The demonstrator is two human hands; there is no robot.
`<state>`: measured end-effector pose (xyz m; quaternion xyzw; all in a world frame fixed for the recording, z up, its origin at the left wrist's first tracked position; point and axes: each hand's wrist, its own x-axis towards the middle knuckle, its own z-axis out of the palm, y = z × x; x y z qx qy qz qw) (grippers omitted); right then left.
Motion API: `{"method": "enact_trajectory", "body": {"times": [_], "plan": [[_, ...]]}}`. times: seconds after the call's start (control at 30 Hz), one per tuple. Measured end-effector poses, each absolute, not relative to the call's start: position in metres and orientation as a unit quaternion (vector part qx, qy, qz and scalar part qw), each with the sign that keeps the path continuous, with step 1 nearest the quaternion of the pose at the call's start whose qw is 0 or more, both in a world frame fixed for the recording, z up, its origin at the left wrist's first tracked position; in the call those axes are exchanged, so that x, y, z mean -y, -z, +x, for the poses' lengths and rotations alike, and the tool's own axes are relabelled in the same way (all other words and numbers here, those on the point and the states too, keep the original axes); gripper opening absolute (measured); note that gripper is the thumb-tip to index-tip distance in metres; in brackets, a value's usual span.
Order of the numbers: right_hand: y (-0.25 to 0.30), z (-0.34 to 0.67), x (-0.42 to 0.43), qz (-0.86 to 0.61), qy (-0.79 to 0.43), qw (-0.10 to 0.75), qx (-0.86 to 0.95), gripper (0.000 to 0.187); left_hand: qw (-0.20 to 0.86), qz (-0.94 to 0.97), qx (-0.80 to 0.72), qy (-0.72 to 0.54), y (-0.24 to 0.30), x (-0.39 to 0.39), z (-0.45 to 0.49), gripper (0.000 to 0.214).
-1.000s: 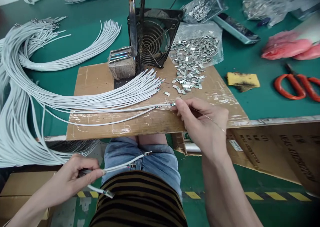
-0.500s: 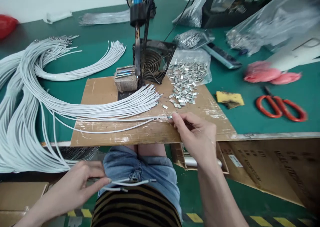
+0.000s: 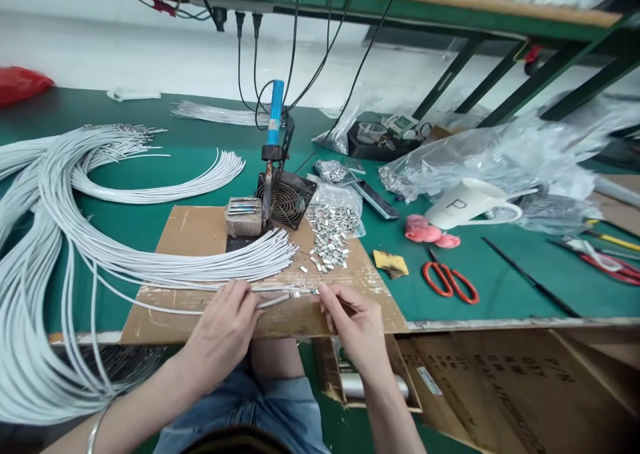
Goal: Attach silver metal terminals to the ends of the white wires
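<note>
My left hand (image 3: 225,324) is closed around white cables (image 3: 274,301) whose tips stick out to the right, above the front of a cardboard sheet (image 3: 175,231). Opposite it, the thumb and fingers of my right hand (image 3: 353,324) pinch a small metal connector (image 3: 315,292) at the cable tips. Part of that connector is hidden by my fingers. Just behind both hands lies a thick bundle of white cables (image 3: 250,265). Loose metal connectors (image 3: 330,231) are heaped on the cardboard and on a plastic bag, beyond my right hand.
A blue-handled soldering iron (image 3: 275,111) stands upright by a small fan (image 3: 290,197) and a block (image 3: 244,217). To the right are a stained yellow sponge (image 3: 390,263), red-handled scissors (image 3: 450,282) and a white mug (image 3: 467,203). A shelf (image 3: 400,4) spans the back.
My left hand has risen from my lap to the cardboard, bringing the cable ends beside my right hand. The right hand still pinches the connector. The view has tilted up.
</note>
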<state>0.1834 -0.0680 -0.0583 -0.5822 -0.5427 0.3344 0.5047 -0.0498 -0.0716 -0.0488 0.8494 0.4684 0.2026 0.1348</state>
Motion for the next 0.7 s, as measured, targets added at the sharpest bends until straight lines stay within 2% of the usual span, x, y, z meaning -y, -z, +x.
{"method": "enact_trajectory", "body": {"times": [0.07,0.13,0.2,0.33,0.43,0.5,0.6,0.7], "plan": [[0.055,0.184,0.059,-0.597,-0.331,0.498,0.535,0.048,0.16,0.848,-0.462,-0.206,0.043,0.069,-0.045,0.028],[0.052,0.186,0.052,-0.614,-0.32,0.498,0.522,0.048,0.216,0.84,-0.454,-0.203,0.028,0.071,-0.047,0.022],[0.05,0.188,0.05,-0.627,-0.315,0.508,0.5,0.052,0.335,0.797,-0.464,-0.191,0.011,0.072,-0.049,0.013],[0.049,0.191,0.053,-0.631,-0.342,0.543,0.436,0.064,0.554,0.655,-0.468,-0.211,0.0,0.064,-0.039,0.016],[0.045,0.192,0.052,-0.606,-0.387,0.568,0.4,0.058,0.54,0.634,-0.49,-0.257,0.01,0.047,-0.034,0.03],[0.042,0.193,0.048,-0.576,-0.429,0.576,0.39,0.062,0.493,0.608,-0.551,-0.288,0.018,0.035,-0.04,0.035],[0.039,0.189,0.042,-0.543,-0.498,0.569,0.364,0.067,0.488,0.558,-0.597,-0.306,0.024,0.02,-0.054,0.036],[0.034,0.178,0.036,-0.577,-0.498,0.536,0.364,0.056,0.521,0.548,-0.582,-0.3,0.023,0.013,-0.056,0.036]]}}
